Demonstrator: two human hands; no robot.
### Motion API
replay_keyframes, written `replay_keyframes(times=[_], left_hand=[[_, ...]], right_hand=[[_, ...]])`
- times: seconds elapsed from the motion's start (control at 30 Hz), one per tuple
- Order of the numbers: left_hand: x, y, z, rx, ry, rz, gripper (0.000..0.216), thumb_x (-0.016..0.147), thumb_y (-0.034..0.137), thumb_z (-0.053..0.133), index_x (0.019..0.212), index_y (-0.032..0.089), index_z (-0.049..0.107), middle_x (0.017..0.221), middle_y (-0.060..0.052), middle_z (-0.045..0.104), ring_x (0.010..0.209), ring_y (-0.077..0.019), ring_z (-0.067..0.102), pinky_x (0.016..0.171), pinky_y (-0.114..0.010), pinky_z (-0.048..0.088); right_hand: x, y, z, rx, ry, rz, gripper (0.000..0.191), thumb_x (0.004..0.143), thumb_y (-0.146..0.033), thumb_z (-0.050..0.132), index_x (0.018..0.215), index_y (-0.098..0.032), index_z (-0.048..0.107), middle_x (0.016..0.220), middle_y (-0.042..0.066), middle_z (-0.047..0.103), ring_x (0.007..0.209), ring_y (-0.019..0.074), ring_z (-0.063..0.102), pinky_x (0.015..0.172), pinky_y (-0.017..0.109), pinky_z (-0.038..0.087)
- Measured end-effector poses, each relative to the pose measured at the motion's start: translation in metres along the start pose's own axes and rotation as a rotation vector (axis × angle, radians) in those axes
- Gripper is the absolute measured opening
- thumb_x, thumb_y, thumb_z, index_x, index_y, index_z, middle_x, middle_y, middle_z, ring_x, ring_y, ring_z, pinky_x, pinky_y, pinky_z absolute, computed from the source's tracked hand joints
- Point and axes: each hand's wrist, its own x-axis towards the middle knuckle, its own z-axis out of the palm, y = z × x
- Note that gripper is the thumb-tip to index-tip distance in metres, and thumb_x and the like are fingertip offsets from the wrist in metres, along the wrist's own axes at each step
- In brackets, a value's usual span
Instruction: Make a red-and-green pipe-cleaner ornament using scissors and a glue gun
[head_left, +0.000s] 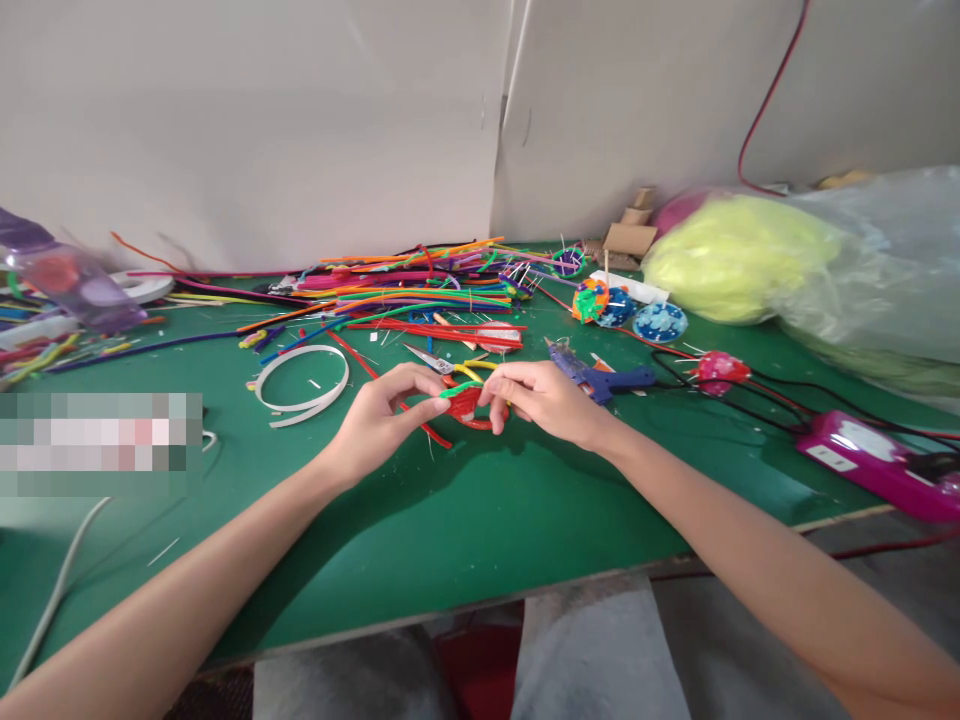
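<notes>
Both hands meet over the middle of the green table (pixel 450 530). My left hand (pixel 394 415) pinches one end of a short green pipe cleaner (pixel 461 390) between thumb and fingertips. From the other side, my right hand (pixel 532 400) closes its thumb and index finger at the far end of that piece. Just below the green strand is a red craft piece (pixel 465 404), partly covered by the fingers; how it is joined to the green cannot be made out. Behind the hands lie scissors (pixel 429 358) with yellow handles.
Bundled pipe cleaners (pixel 420 298) stretch along the back. A blue glue gun (pixel 600 378) lies right of centre, its cord leading toward a magenta power strip (pixel 877 460). A coiled white strip (pixel 300 385) sits left. Decorated balls (pixel 660 322) and plastic bags (pixel 750 255) are at the right.
</notes>
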Motion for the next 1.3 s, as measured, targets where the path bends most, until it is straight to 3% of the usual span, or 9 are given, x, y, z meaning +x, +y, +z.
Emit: replay_keyframes(times=[0.17,0.27,0.53,0.87,1.3], left_hand=[[0.0013,-0.0011,-0.0011,-0.025,0.027,-0.003,0.021,0.080,0.039,0.069,0.078,0.018,0.064,0.093,-0.006,0.064,0.093,-0.0207,0.060,0.086,-0.034,0.045],[0.0017,-0.0012,-0.0015,-0.034,0.032,-0.006,0.022,0.079,0.039,0.069,0.078,0.018,0.064,0.092,-0.006,0.065,0.092,-0.0206,0.060,0.085,-0.033,0.046],[0.0014,0.0001,-0.0001,-0.028,0.044,-0.017,0.024,0.078,0.041,0.070,0.077,0.018,0.065,0.092,-0.006,0.065,0.091,-0.0210,0.061,0.084,-0.034,0.046],[0.0013,-0.0002,-0.0006,-0.019,0.040,-0.017,0.024,0.078,0.042,0.070,0.077,0.018,0.065,0.091,-0.006,0.064,0.091,-0.0215,0.060,0.083,-0.034,0.046],[0.0015,0.0009,-0.0005,-0.010,0.035,-0.013,0.022,0.079,0.039,0.068,0.075,0.018,0.064,0.090,-0.006,0.065,0.090,-0.0210,0.059,0.081,-0.033,0.045]], right_hand=[[0.0000,-0.0030,0.0016,0.053,0.012,0.032,0.020,0.087,-0.036,0.062,0.091,-0.017,0.057,0.061,-0.002,0.062,0.057,0.0113,0.058,0.056,0.025,0.045],[0.0008,-0.0012,0.0023,0.069,0.067,0.018,0.021,0.081,-0.030,0.068,0.090,-0.019,0.053,0.063,-0.003,0.062,0.058,0.0118,0.059,0.058,0.026,0.047],[0.0023,0.0020,0.0019,0.003,0.129,-0.035,0.016,0.084,-0.031,0.064,0.078,-0.018,0.056,0.065,0.001,0.064,0.061,0.0130,0.060,0.062,0.029,0.048],[0.0013,0.0000,0.0026,-0.045,0.094,-0.047,0.019,0.090,-0.032,0.056,0.077,-0.018,0.056,0.068,0.001,0.065,0.065,0.0132,0.061,0.065,0.028,0.047],[-0.0014,0.0001,0.0005,0.016,0.011,-0.052,0.027,0.095,-0.039,0.049,0.081,-0.017,0.056,0.064,0.001,0.064,0.059,0.0111,0.060,0.056,0.025,0.042]])
